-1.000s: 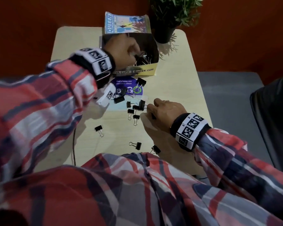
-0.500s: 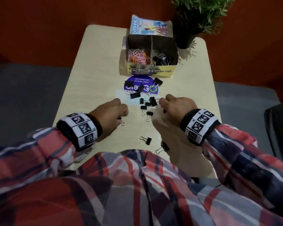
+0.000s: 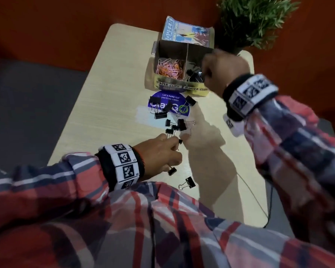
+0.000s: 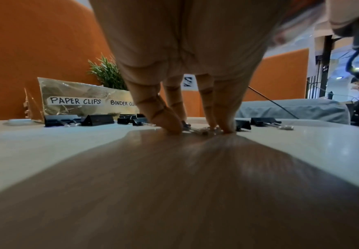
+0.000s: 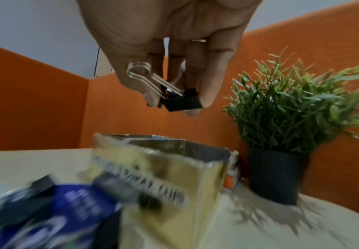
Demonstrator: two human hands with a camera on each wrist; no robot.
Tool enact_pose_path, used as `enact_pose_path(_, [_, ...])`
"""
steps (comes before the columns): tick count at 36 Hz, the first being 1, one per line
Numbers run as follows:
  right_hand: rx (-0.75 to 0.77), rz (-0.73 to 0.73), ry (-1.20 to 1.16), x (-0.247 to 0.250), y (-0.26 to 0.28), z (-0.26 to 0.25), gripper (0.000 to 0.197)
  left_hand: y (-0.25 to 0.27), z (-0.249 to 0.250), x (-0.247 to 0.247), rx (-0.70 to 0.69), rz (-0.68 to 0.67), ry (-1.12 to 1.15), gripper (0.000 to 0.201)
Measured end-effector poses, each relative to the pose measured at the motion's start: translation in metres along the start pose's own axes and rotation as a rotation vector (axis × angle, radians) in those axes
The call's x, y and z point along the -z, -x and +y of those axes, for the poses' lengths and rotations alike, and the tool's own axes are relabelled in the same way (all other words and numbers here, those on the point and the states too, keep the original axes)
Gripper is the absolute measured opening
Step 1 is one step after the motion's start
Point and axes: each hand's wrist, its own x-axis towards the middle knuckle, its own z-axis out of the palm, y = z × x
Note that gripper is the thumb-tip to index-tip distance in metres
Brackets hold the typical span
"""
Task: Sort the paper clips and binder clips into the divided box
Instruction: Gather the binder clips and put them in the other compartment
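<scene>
Pale woodgrain table (image 3: pixel 112 78); right hand (image 5: pixel 174 50) pinches angular black binder clip (image 5: pixel 182 101).

**Dim head view, brighter wrist views, blur up close**

The head view is dim, with dark corners; pale glare lies on the table (image 3: pixel 112 105) by the sticker (image 3: pixel 169 97), and soft hand shadows spread toward the near edge. The left wrist view is brighter; a broad shadow fans out under the left hand (image 4: pixel 185 50). In the right wrist view the divided box (image 5: pixel 174 176) smears with motion blur, while the plant (image 5: pixel 302 104) stays fairly sharp.
</scene>
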Motion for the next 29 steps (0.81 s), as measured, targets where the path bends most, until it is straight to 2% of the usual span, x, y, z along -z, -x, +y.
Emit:
enact_pose_path(5, [-0.032, -0.06, -0.001, 0.005, -0.06, 0.0, 0.021, -0.004, 0.0, 0.002, -0.02, 0.112, 0.019, 0.011])
enact_pose_path(7, [-0.046, -0.078, 0.041, -0.004, -0.071, -0.001, 0.027, -0.007, -0.004, 0.006, 0.031, 0.174, 0.022, 0.03])
enact_pose_path(9, [-0.066, -0.126, 0.036, -0.016, -0.075, 0.002, 0.034, -0.012, -0.01, 0.013, 0.152, 0.221, -0.022, 0.052])
enact_pose_path(11, [-0.033, -0.191, 0.013, -0.026, -0.074, 0.004, 0.029, -0.019, -0.017, 0.023, 0.277, 0.222, -0.054, 0.07])
enact_pose_path(15, [-0.032, -0.293, -0.083, -0.038, -0.063, 0.011, 0.028, -0.041, -0.038, 0.038, 0.441, 0.123, -0.001, 0.106])
enact_pose_path(17, [-0.074, -0.263, -0.149, -0.04, -0.056, 0.016, 0.028, -0.051, -0.045, 0.043, 0.48, 0.042, 0.005, 0.114])
enact_pose_path(20, [-0.115, -0.099, -0.258, -0.036, -0.041, 0.022, 0.025, -0.061, -0.049, 0.048, 0.457, -0.064, -0.006, 0.113])
enact_pose_path(23, [-0.147, 0.025, -0.35, -0.032, -0.018, 0.032, 0.031, -0.066, -0.046, 0.05, 0.377, -0.096, -0.037, 0.097])
enact_pose_path(26, [-0.171, 0.051, -0.38, -0.031, 0.013, 0.04, 0.032, -0.069, -0.041, 0.049, 0.289, -0.096, -0.083, 0.083])
enact_pose_path(29, [-0.186, -0.002, -0.381, -0.035, 0.052, 0.042, 0.031, -0.069, -0.037, 0.047, 0.232, -0.075, -0.104, 0.068])
